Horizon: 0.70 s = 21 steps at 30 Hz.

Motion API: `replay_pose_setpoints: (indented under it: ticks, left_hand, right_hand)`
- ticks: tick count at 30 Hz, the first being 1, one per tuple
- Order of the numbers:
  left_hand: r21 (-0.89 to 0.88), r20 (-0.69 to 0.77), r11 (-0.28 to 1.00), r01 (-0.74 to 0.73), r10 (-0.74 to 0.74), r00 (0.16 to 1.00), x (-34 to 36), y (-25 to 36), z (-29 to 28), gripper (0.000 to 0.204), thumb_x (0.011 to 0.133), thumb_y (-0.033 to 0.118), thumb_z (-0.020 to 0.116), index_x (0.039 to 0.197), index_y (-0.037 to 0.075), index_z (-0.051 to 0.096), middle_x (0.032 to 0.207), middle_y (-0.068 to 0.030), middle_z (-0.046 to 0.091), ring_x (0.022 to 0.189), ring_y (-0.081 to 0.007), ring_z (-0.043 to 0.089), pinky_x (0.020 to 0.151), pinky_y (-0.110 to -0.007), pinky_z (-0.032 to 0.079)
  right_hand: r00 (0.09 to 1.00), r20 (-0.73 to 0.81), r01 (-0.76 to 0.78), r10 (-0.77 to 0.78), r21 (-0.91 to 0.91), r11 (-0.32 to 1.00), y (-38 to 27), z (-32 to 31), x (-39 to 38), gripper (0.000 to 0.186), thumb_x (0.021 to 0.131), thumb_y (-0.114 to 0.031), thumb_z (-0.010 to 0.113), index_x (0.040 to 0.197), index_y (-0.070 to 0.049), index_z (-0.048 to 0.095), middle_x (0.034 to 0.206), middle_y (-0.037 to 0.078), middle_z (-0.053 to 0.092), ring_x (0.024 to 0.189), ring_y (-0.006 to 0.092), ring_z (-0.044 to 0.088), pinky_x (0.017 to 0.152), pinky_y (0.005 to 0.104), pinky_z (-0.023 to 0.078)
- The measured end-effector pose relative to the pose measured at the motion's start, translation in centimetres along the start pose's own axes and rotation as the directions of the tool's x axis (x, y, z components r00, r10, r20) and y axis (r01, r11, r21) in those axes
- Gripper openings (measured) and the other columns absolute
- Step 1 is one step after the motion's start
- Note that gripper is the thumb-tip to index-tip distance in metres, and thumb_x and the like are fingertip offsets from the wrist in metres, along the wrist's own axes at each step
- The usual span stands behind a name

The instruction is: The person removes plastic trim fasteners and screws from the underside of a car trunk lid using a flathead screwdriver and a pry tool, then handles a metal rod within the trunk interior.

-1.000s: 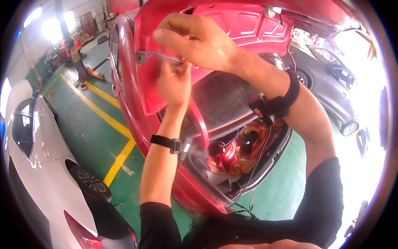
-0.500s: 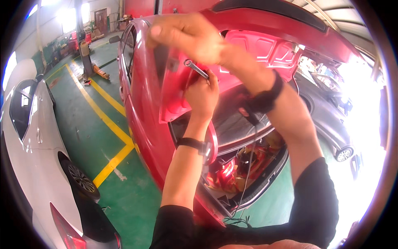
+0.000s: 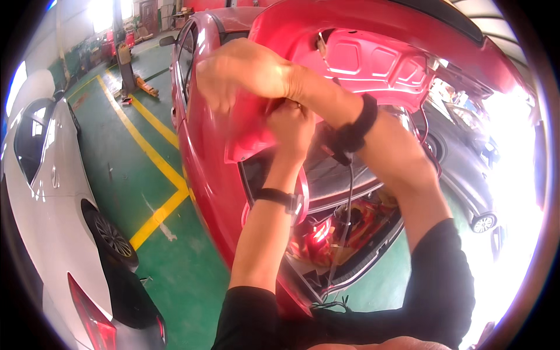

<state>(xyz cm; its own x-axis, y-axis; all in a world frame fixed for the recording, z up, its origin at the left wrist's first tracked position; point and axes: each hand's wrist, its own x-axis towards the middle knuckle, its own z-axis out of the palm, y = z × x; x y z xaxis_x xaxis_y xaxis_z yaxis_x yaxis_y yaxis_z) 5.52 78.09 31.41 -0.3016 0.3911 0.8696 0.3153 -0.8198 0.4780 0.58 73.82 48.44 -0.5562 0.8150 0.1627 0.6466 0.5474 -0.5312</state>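
The red trunk lid (image 3: pixel 379 26) is raised over the open trunk (image 3: pixel 326 245), which holds jumbled red and dark things. My right hand (image 3: pixel 236 73) is motion-blurred over the lid's left end, its fingers bent downward and too smeared to read. My left hand (image 3: pixel 291 128) is closed just below my right wrist, against the lid's red inner side; what it grips is mostly hidden there. A black strap device (image 3: pixel 356 128) with a hanging cable is on my right forearm, and another strap (image 3: pixel 274 197) is on my left wrist.
A white car (image 3: pixel 52 221) stands close on the left. A grey car (image 3: pixel 466 192) is to the right beyond the trunk. A lift post (image 3: pixel 123 58) and an orange jack (image 3: pixel 146 86) stand behind on the green floor (image 3: pixel 175 268) with yellow lines.
The view has shifted. My left hand has moved rightward; the metal wrench seen in it earlier is now hidden behind my right wrist. My right hand has swung down and left.
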Motion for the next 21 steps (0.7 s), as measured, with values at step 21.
replay_pose_setpoints:
  ticks: [21]
  left_hand:
    - [0.254, 0.452, 0.895, 0.368, -0.446, 0.773, 0.6, 2.2, -1.0, 0.026, 0.091, 0.035, 0.063, 0.088, 0.009, 0.07, 0.084, -0.0101, 0.071, 0.081, -0.0298, 0.07, 0.069, -0.043, 0.053]
  right_hand:
    - [0.945, -0.255, 0.283, -0.206, 0.316, 0.905, -0.9, -2.5, -2.4, 0.038, 0.098, -0.028, 0.049, 0.082, 0.0, 0.069, 0.073, 0.011, 0.068, 0.064, 0.0187, 0.067, 0.062, 0.0305, 0.056]
